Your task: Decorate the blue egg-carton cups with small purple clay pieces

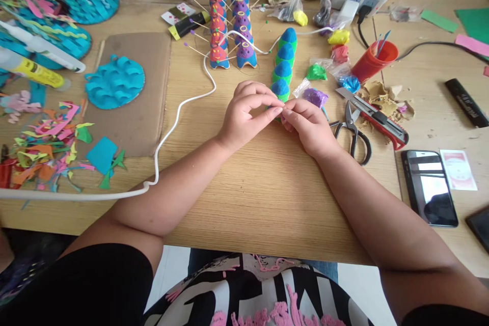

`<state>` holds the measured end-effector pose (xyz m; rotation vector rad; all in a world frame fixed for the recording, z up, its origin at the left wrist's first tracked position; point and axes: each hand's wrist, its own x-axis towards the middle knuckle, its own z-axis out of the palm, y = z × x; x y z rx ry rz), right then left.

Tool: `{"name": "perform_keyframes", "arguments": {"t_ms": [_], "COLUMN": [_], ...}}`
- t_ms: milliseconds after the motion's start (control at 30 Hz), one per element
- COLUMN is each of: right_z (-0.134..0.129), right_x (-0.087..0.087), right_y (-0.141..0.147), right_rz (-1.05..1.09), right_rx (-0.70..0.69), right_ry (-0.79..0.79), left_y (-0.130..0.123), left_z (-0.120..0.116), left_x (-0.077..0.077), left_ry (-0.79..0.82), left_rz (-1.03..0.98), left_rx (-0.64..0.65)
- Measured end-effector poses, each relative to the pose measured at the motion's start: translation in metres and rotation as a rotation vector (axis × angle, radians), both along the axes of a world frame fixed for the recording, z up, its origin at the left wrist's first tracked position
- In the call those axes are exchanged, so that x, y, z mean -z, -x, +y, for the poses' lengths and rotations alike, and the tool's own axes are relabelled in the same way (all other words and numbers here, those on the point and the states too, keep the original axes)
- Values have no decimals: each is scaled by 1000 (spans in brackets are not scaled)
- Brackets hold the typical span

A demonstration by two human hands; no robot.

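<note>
Lying at the far left of the frame are paper scraps (pixel 49 147), with a glue bottle (pixel 34 72) above them and a blue disc (pixel 114 81) sitting on a cardboard sheet (pixel 133 117) just to the right. A white cable (pixel 179 112) is snaking from the left edge up toward the top centre, passing beside a cluster of red and purple cones (pixel 229 28) stuck with sticks.

At centre frame, the left hand (pixel 244 117) is resting on the table (pixel 267 198), thumb and forefinger pinching together at the tips. The right hand (pixel 311 127) is meeting it, its fingertips touching the left ones. Something very small may be pinched between them, but it is too tiny to tell what. Both hands are sitting at the near end of the caterpillar (pixel 284 61), a row of blue and green humps stretching away toward the top of the frame; its lowest hump is just behind the fingers.

Right of the hands, purple clay (pixel 316 97) is lying in a wrapper, then scissors (pixel 353 135), a red cutter (pixel 376 117), a red cup (pixel 372 58) above, and a phone (pixel 430 186) at lower right.
</note>
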<state>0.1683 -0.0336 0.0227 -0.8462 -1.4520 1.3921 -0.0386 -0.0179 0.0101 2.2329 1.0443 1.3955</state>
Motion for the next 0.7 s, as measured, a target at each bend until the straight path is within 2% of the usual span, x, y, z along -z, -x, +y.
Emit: {"name": "perform_keyframes", "arguments": {"t_ms": [300,700], "right_z": [0,0], "right_x": [-1,-1], "right_y": [1,1], "right_rz": [47,23], "right_rx": [21,50], "right_ry": [22,46], "left_y": [2,0], "left_z": [-4,-5], "left_x": [-5,-6], "left_ry": [14,48], "left_rz": [-35,41], "left_rx": [39,-53]}}
